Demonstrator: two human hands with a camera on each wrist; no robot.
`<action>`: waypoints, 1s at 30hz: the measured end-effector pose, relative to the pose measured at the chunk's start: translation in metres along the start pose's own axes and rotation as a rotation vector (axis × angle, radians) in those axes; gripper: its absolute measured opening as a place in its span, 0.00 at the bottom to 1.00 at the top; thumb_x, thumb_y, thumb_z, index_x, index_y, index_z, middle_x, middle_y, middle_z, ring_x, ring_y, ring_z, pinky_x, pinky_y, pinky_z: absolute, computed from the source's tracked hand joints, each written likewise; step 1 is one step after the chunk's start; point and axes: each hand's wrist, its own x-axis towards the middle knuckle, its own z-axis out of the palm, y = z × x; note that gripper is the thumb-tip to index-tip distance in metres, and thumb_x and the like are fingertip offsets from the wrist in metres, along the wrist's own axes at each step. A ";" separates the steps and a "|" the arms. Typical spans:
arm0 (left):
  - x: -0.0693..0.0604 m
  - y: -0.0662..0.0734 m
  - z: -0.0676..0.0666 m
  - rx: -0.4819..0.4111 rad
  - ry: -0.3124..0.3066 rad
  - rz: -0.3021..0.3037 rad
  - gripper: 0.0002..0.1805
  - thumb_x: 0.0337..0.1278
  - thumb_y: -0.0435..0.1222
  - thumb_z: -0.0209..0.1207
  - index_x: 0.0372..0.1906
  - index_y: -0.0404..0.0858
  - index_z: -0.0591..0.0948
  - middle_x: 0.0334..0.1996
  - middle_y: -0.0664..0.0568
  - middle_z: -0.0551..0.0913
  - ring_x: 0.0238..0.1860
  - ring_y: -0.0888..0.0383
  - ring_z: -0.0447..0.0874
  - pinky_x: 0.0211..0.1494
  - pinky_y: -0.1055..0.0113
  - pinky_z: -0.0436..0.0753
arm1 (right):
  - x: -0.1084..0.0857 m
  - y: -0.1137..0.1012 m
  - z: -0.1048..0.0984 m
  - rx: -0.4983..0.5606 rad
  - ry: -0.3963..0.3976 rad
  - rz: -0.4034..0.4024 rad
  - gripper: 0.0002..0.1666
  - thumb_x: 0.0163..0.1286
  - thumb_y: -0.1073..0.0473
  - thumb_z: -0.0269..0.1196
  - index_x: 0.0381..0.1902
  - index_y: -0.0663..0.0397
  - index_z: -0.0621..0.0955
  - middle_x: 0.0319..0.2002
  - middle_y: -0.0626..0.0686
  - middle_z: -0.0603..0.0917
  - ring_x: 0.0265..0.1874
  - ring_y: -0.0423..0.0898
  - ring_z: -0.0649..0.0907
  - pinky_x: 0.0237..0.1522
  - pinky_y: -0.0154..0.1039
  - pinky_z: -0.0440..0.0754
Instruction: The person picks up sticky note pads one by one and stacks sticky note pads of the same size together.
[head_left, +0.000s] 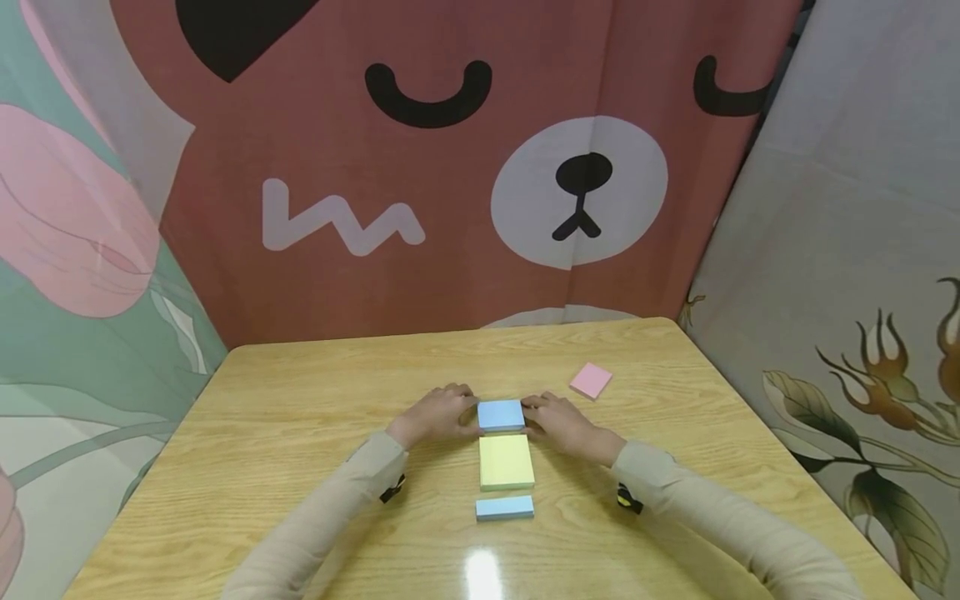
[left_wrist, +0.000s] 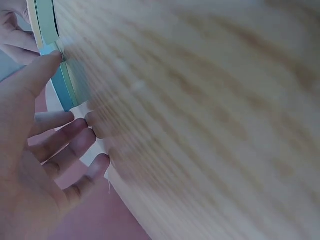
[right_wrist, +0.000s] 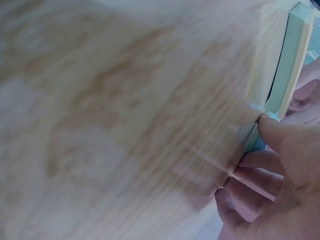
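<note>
A blue sticky note pad [head_left: 500,415] lies on the table between the two hands. My left hand [head_left: 438,414] holds its left side, thumb at the near corner and index finger at the far one, as the left wrist view shows on the blue pad [left_wrist: 62,89]. Mirroring this on the right side, my right hand [head_left: 564,427] grips the pad with thumb and index finger. Just nearer lies a larger yellow sticky note pad [head_left: 506,462], lined up with the blue one. Below that sits a narrow light-blue pad [head_left: 505,508].
A pink sticky note pad [head_left: 591,381] lies turned at an angle, beyond the right hand. The wooden table [head_left: 300,400] ends at a hanging cloth with a bear print [head_left: 450,167]. Printed cloths also hang at both sides.
</note>
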 end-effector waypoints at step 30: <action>-0.003 0.000 0.004 -0.123 0.038 -0.057 0.31 0.60 0.54 0.65 0.59 0.36 0.81 0.57 0.47 0.78 0.59 0.48 0.75 0.58 0.42 0.75 | 0.007 0.023 -0.028 0.103 -0.270 -0.182 0.21 0.70 0.60 0.65 0.57 0.67 0.81 0.62 0.67 0.75 0.60 0.62 0.76 0.58 0.52 0.76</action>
